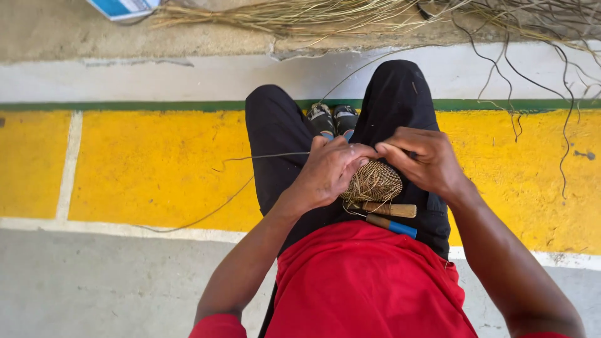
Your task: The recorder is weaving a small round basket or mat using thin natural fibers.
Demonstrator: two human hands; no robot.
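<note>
A small round woven fibre piece (374, 181) rests on my lap, between my black trouser legs. My left hand (328, 170) grips its left edge with the fingers curled over the top. My right hand (422, 159) pinches a thin fibre strand at the piece's top, fingertips meeting those of the left hand. A long thin strand (263, 156) runs left from the hands and trails over the floor. Two tools lie on my lap just below the piece: one with a plain wooden handle (391, 209), one with a blue-tipped handle (393, 226).
I sit over a yellow painted floor band (156, 166) with a green line and grey concrete beyond. A bundle of dry grass fibres (300, 15) lies at the top, dark loose strands (532, 81) hang at the right. A blue and white object (122, 7) sits top left.
</note>
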